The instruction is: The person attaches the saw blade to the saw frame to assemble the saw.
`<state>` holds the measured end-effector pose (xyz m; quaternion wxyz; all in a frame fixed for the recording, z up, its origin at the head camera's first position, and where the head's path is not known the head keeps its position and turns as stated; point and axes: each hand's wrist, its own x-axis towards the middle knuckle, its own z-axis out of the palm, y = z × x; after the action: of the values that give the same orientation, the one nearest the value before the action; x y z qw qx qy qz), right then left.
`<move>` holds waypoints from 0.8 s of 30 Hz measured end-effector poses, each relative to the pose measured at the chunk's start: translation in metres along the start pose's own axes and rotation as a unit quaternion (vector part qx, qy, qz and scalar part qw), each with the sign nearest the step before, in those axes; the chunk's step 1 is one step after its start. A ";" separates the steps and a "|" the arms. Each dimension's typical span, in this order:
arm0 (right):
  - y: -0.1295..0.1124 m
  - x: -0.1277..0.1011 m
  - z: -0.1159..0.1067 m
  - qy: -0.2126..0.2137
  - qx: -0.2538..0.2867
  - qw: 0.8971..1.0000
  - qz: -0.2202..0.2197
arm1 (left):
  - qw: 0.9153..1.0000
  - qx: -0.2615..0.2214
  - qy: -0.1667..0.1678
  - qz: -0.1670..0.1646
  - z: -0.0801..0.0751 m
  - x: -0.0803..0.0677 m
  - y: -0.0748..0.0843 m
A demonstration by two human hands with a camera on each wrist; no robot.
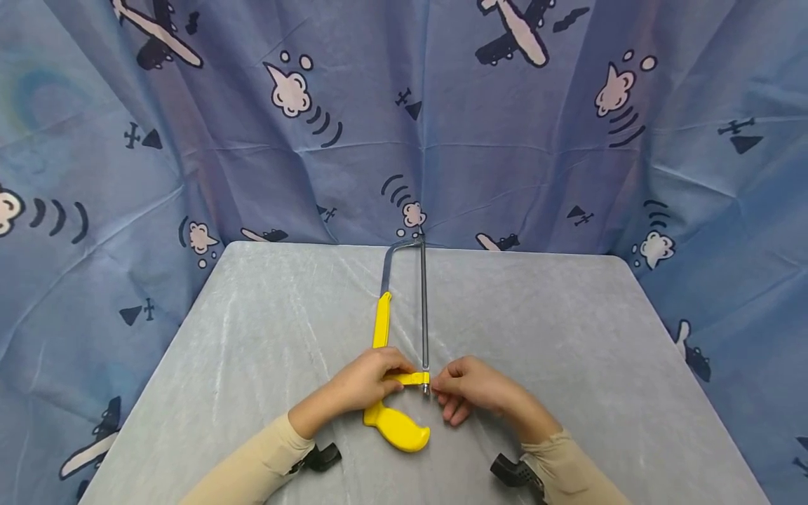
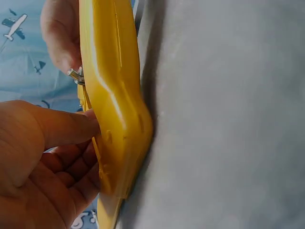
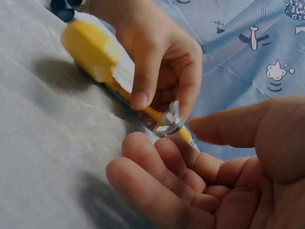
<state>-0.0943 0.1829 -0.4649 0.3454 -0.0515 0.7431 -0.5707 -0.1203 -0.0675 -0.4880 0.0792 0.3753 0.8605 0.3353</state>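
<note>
A hacksaw (image 1: 381,322) with a yellow handle (image 1: 399,429) and a grey metal bow lies on the table, its far end away from me. Its straight blade side (image 1: 424,301) runs along the right. My left hand (image 1: 372,379) grips the yellow frame just above the handle, thumb and fingers on either side of the yellow crosspiece (image 1: 413,379). At the crosspiece's end sits a silver wing nut (image 3: 172,119). Close beside it is my right hand (image 1: 470,386), thumb and loosely bent fingers spread apart around the nut, a small gap showing between them.
The hacksaw and both hands are over a grey table (image 1: 536,315). Behind and around it hangs a blue curtain (image 1: 353,168) printed with airplanes and clouds. Black wrist cameras (image 1: 323,457) are strapped over beige sleeves (image 1: 259,463).
</note>
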 end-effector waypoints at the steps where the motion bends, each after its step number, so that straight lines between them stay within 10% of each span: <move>1: -0.001 -0.001 0.001 0.004 -0.008 1.000 0.003 | 1.000 0.001 -0.002 -0.001 0.000 0.000 0.000; 24: 0.001 0.004 0.027 0.104 -0.083 0.991 0.033 | 0.999 0.042 -0.009 -0.001 0.003 0.000 0.002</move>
<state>-0.0814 0.1601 -0.4705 0.2793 0.0036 0.8212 -0.4976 -0.1184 -0.0646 -0.4895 0.0710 0.3800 0.8738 0.2950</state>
